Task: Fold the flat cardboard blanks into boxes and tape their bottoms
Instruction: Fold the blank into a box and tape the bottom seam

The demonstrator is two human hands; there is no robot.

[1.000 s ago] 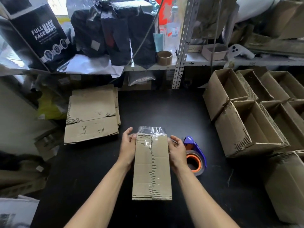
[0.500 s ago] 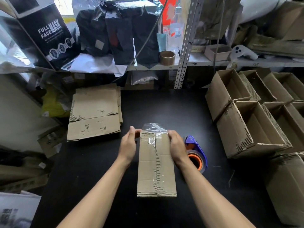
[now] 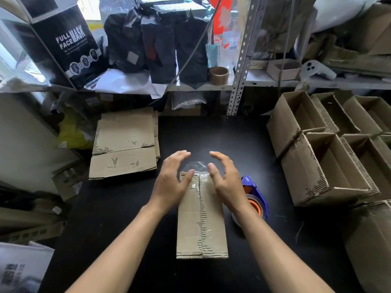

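Head view — your left hand (image 3: 171, 182) and right hand (image 3: 225, 180), fingers spread and gripping nothing, arched over the far end of the box (image 3: 202, 218) at table centre; you needed to press the loose tape tail (image 3: 195, 167) down flat.

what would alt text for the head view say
Two hands, left and right, hover open over the far end of a taped box on a black table. A tape gun lies right of it, flat blanks at left, finished boxes at right.
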